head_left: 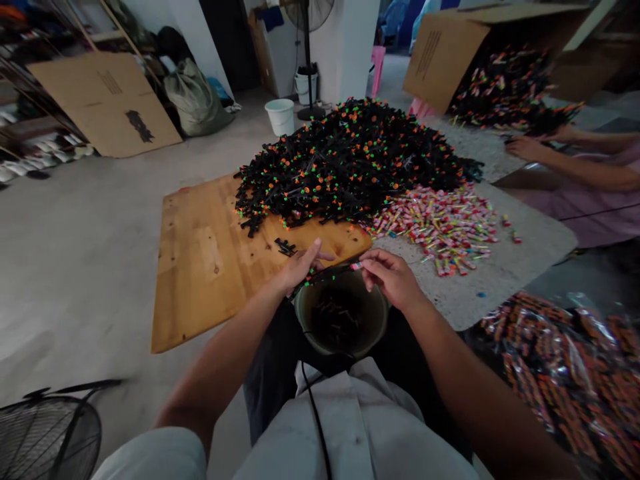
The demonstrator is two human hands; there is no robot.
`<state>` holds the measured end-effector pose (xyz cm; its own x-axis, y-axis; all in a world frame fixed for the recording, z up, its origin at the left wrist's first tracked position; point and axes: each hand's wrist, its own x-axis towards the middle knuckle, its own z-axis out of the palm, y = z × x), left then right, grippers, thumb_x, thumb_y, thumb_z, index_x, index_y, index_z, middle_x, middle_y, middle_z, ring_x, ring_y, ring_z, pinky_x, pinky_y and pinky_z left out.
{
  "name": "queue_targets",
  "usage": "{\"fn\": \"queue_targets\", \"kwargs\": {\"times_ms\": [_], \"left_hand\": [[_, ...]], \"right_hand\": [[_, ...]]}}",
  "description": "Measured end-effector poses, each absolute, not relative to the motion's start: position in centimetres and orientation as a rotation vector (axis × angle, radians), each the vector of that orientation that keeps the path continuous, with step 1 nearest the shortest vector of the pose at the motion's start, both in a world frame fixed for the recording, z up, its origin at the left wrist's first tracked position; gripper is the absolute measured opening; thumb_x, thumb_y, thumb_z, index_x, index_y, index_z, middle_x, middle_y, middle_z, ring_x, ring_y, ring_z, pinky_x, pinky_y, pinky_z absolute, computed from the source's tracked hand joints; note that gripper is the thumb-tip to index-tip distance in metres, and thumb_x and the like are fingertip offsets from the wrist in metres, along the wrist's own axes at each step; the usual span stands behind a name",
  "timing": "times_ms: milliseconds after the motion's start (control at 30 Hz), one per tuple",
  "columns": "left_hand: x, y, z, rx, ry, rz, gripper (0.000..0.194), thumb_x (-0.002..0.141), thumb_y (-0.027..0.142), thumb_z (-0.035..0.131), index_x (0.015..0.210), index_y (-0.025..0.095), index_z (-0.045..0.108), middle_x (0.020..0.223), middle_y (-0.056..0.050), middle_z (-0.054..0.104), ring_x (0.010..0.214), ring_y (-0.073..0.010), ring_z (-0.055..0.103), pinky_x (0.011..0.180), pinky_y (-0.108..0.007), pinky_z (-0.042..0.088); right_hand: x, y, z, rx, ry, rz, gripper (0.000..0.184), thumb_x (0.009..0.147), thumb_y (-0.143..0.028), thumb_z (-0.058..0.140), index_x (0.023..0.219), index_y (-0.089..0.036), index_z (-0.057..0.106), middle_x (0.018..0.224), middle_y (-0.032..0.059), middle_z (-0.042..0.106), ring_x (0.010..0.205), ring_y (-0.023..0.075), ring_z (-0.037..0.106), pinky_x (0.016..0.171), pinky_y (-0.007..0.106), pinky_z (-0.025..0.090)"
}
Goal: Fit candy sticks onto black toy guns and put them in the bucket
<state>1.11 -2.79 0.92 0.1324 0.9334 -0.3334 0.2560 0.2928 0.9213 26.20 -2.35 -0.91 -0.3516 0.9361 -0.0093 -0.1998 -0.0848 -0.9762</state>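
My left hand (303,265) is closed around black toy pieces (320,277) with green and orange tips, held above the bucket's rim. They look like small toy guns. Between the thumb and fingers of my right hand (391,275) is a small pink-and-white tube (355,266), close to the end of the black pieces. Whether the two touch is too small to tell. A loose black toy piece (285,247) lies on the wooden board (200,267) beside my left hand. Under both hands a bucket (383,327) stands between my legs, with dark pieces inside.
A big heap of black toys (345,160) covers the board's far side. Right of it lies a pile of pink tubes (445,223) on the grey tabletop (530,240). Filled plastic bags (560,367) sit low at right. Another person's hands (530,147) work near a tipped carton (445,60).
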Motion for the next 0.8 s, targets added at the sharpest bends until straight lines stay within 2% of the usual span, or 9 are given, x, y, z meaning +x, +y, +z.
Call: {"fn": "queue_targets", "kwargs": {"times_ms": [133,300,367,533,700,800], "left_hand": [[-0.2,-3.4,0.2,0.965,1.157,0.651,0.082,0.087,0.086,0.057,0.122,0.015,0.077,0.078,-0.007,0.071,0.053,-0.0121,0.054,0.043,-0.021,0.034],[-2.0,-4.5,-0.3,0.849,1.012,0.751,0.06,0.081,0.064,0.084,0.117,0.016,0.072,0.063,0.004,0.056,0.04,-0.0015,0.026,0.037,-0.015,0.016],[-2.2,-4.8,-0.3,0.845,1.012,0.786,0.057,0.076,0.056,0.091,0.111,0.017,0.071,0.06,0.008,0.05,0.039,-0.0006,0.024,0.037,-0.014,0.015],[-2.2,-4.8,-0.5,0.883,1.084,0.884,0.056,0.074,0.062,0.09,0.099,0.015,0.07,0.056,0.006,0.054,0.041,-0.004,0.039,0.038,-0.015,0.023],[-3.1,-4.7,-0.2,0.811,1.104,1.059,0.055,0.075,0.06,0.089,0.101,0.017,0.067,0.051,0.009,0.05,0.039,-0.0052,0.037,0.038,-0.016,0.023],[-3.0,-5.2,0.1,0.828,1.11,1.03,0.055,0.075,0.061,0.089,0.097,0.019,0.061,0.053,0.007,0.055,0.04,-0.0059,0.042,0.039,-0.016,0.027]], "right_hand": [[26.6,-2.2,-1.3,-0.875,-1.239,1.579,0.023,0.089,-0.04,0.08,0.098,-0.021,0.071,0.068,-0.0027,0.067,0.05,0.012,0.058,0.051,0.026,0.046],[27.5,-1.9,-1.4,-0.89,-1.201,1.478,0.021,0.087,-0.037,0.08,0.097,-0.021,0.072,0.064,-0.0037,0.065,0.049,0.0118,0.056,0.049,0.026,0.044],[27.6,-1.9,-1.5,-0.908,-1.171,1.474,0.021,0.086,-0.036,0.08,0.096,-0.021,0.071,0.062,-0.0042,0.064,0.047,0.0115,0.055,0.048,0.026,0.044],[27.6,-2.1,-2.3,-0.971,-1.168,1.473,0.021,0.084,-0.037,0.08,0.094,-0.021,0.071,0.06,-0.0046,0.062,0.047,0.0117,0.053,0.047,0.026,0.043],[28.5,-2.1,-3.7,-1.078,-1.252,1.458,0.015,0.086,-0.035,0.074,0.09,-0.021,0.069,0.056,-0.0064,0.057,0.046,0.012,0.052,0.048,0.026,0.044],[28.6,-2.4,-3.8,-1.205,-1.567,1.44,0.028,0.089,-0.04,0.073,0.11,-0.021,0.073,0.066,-0.0036,0.065,0.052,0.0131,0.057,0.052,0.026,0.048]]}}
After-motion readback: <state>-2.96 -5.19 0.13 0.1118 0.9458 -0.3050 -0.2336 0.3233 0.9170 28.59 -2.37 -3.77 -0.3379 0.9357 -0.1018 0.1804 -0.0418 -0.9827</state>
